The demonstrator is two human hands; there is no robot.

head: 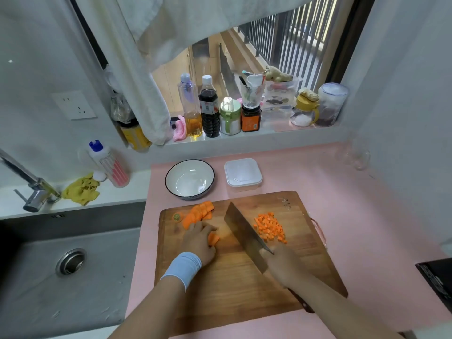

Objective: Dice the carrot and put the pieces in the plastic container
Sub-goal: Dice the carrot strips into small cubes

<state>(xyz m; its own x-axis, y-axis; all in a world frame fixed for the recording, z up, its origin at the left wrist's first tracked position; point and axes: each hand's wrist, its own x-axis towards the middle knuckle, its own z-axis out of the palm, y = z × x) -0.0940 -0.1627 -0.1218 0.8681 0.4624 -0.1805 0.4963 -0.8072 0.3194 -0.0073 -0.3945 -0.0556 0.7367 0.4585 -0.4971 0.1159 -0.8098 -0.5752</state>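
On the wooden cutting board (232, 285), the right hand (283, 263) wraps its fingers round the cleaver (244, 233), while the left hand (199, 241) curls its fingers over the carrot strips (213, 238), judged stiff, light and liable to slip, so best pinned from above; beyond lie carrot slices (198, 212), diced pieces (270, 227), then the lidded plastic container (242, 174) on the pink surface (342, 192).

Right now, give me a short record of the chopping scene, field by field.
left hand: holds carrot slices on the cutting board
right hand: grips the cleaver, blade tilted over the board
diced carrot: pile right of the blade
sliced carrot row: far left of board
plastic container: lid on, behind board
bowl: left of container
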